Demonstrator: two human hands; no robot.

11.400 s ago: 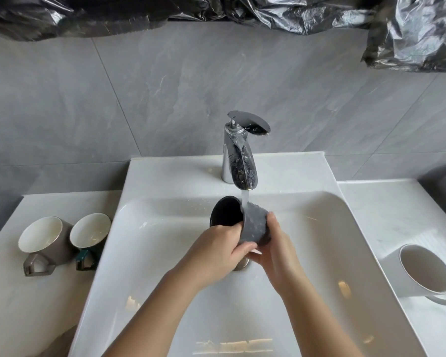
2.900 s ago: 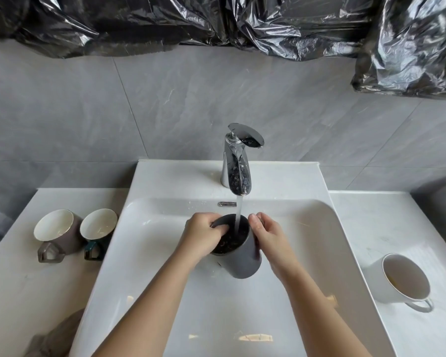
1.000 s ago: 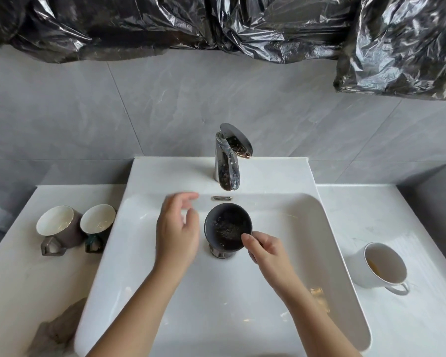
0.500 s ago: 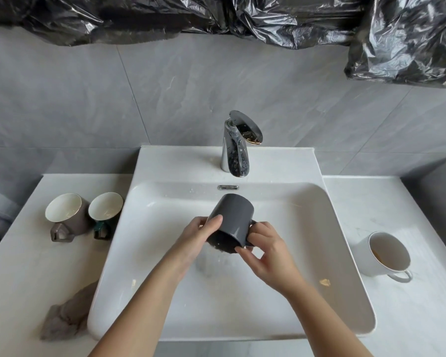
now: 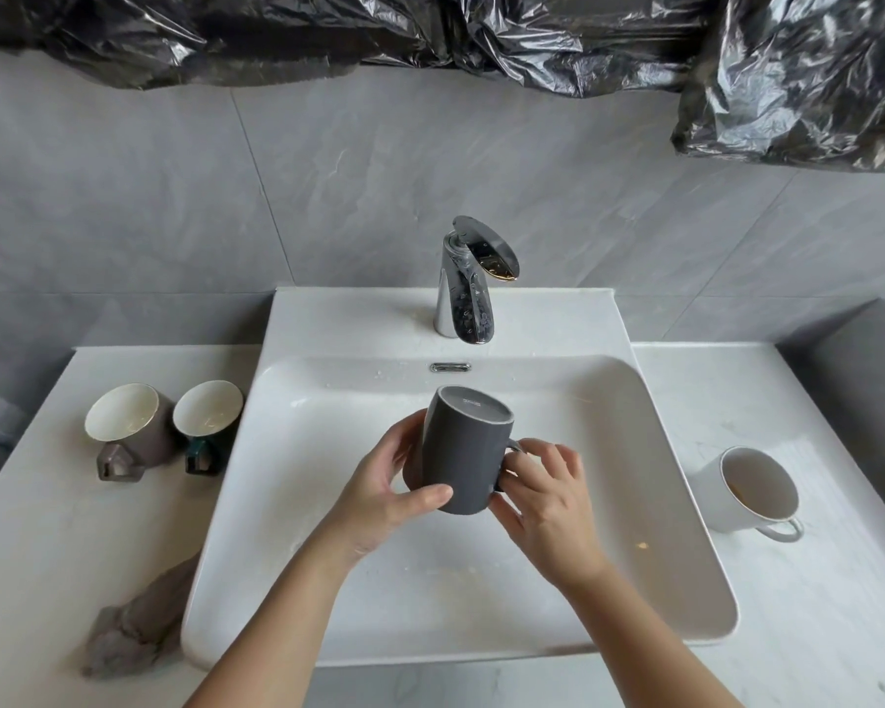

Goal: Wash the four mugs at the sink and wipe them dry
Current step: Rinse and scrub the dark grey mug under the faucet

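Note:
I hold a dark grey mug (image 5: 463,452) upside down over the white sink (image 5: 685,503), its base facing up. My left hand (image 5: 387,490) wraps its left side with the thumb across the front. My right hand (image 5: 545,495) grips the handle on the right. A brown mug (image 5: 136,431) and a dark green mug (image 5: 206,419), both white inside, stand on the left counter. A white mug (image 5: 747,490) with a brownish stain inside stands on the right counter.
A chrome faucet (image 5: 468,293) stands behind the basin with no water running. A crumpled grey cloth (image 5: 134,620) lies on the left counter near the front edge. Black plastic sheeting (image 5: 798,79) hangs along the wall above.
The water has stopped. The grey mug went from upright in the basin to upside down, and both hands now hold it a little higher above the basin.

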